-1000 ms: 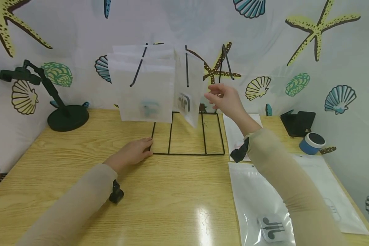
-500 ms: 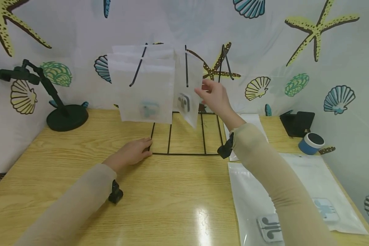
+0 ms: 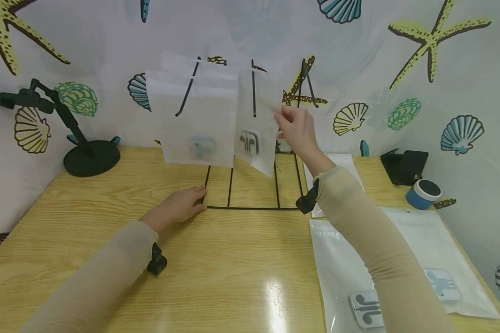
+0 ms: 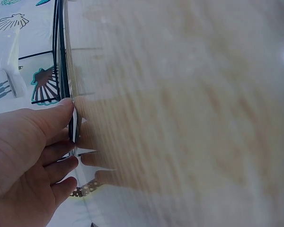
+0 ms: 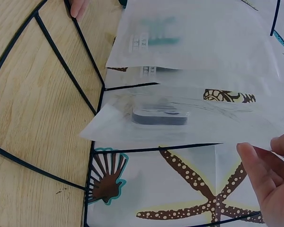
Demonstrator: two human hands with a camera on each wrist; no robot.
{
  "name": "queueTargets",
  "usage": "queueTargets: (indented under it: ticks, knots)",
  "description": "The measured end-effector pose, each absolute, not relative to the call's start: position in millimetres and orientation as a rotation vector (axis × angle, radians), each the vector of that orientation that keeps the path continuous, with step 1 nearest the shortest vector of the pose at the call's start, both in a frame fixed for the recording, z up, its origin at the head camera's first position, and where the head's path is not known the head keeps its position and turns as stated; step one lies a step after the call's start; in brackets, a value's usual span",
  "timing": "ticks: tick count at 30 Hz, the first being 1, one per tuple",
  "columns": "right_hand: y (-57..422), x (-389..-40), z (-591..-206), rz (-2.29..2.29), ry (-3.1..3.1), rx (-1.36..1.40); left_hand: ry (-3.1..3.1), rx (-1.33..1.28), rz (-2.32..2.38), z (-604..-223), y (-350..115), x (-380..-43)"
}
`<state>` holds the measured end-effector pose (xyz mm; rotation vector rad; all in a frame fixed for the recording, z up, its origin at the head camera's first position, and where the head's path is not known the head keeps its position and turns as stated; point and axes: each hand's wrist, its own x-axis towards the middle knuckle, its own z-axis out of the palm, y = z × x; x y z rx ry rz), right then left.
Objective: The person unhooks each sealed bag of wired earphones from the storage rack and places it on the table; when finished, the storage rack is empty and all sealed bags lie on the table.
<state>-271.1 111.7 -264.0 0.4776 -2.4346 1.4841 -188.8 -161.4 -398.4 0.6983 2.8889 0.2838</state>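
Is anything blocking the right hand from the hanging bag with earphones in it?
Nothing visible is: the right hand pinches the earphone bag by its edge. The other hanging bags are off to its left, not between them.

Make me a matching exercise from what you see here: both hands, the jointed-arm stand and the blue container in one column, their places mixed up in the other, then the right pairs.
Column one
1. Left hand
2. Right hand
3. Jointed-arm stand
4. Blue container

Column two
A. On the right side of the table, near a black object
B. At the edge of a hanging earphone bag
C. On the left side of the table, toward the back
D. At the left side of the wire rack's base

Pairs: 1-D, 2-B, 3-C, 4-A
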Motion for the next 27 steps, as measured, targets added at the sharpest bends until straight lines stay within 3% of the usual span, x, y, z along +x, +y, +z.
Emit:
queueTargets:
  ticks: [27]
  knots:
    - [128.4,-240.2,-259.5,1.522,-2.425,0.474,2.876,0.67,0.297,-395.5,-160.2,-187.7]
